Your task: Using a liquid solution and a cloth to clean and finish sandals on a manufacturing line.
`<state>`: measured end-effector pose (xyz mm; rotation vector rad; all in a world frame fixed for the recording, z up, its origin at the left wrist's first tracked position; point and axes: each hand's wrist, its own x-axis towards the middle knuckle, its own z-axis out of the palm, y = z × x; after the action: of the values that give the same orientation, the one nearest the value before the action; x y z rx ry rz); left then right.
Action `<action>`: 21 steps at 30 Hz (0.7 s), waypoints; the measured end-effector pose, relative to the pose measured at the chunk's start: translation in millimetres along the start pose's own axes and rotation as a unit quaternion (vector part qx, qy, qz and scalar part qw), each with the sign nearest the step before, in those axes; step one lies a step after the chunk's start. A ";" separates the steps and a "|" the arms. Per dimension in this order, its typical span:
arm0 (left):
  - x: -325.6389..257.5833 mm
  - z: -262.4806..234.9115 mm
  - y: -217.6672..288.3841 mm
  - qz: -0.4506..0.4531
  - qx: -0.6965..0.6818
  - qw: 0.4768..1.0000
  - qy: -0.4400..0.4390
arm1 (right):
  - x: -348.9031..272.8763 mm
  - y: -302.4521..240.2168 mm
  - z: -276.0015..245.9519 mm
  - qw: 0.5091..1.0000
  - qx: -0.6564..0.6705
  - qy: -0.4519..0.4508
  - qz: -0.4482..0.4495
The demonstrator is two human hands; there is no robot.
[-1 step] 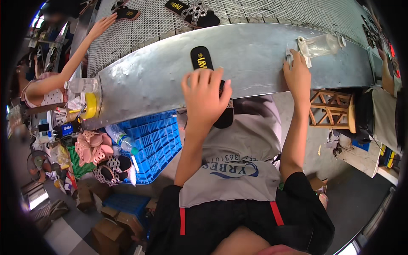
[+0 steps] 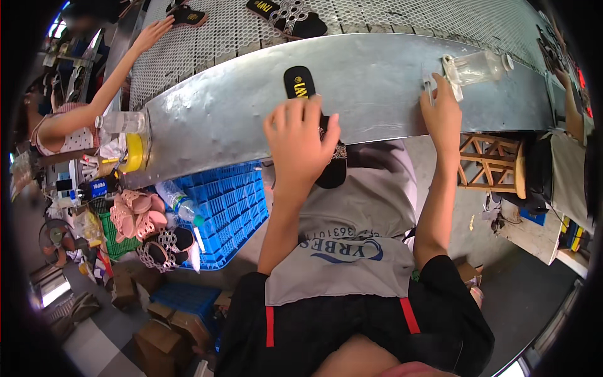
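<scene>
- Sandal (image 2: 299, 83): black, centre of desk (image 2: 220, 107); heel toward 12, toe toward 6, seemingly past near edge, above apron (image 2: 358, 204). Middle hidden by hand. Risk: toe overhangs, so a loose hold could let it tip or slide toward lap.
- Left hand (image 2: 298, 129): lies over sandal's middle, thumb off to the 3 o'clock side. Can't tell if grip is clamped or just resting. Risk: palm on strap could skew it or smudge the sparkly bits.
- Right hand (image 2: 442, 107): 3 o'clock of sandal, fingers about a small clear piece (image 2: 428, 88); can't tell if grip is closed on it. Risk: weak pinch, slick-looking surface, could drop.
- Cloth (image 2: 448, 75) and bottle (image 2: 480, 68): just past right hand, between 2 and 3. Bottle standing or lying, can't tell. Risk: knuckles could knock it, or cloth could snag.
- Mesh (image 2: 389, 19): at 12, carrying more sandals (image 2: 301, 24). Risk: lookalike pieces, easy mix-up.
- Crate (image 2: 235, 207): below desk, 7 to 8. Small bits knocked off that side could land in it.
</scene>
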<state>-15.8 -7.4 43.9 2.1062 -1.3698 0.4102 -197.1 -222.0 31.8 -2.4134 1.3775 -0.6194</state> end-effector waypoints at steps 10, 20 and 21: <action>-8.3 -29.1 3.4 -0.178 -0.041 0.973 -0.143 | -101.6 -52.5 5.8 0.794 0.530 -0.182 0.235; -31.4 -34.9 0.1 -0.421 -0.382 0.822 -0.030 | -136.6 -85.9 -1.9 0.798 0.519 -0.303 0.045; -33.4 -39.5 7.1 -0.446 -0.421 0.789 -0.021 | -142.0 -82.4 -7.8 0.800 0.516 -0.301 0.046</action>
<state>-34.0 39.3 58.7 1.6857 -0.2846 -0.5568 -203.9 -58.3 44.5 -1.4189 0.5928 -0.3562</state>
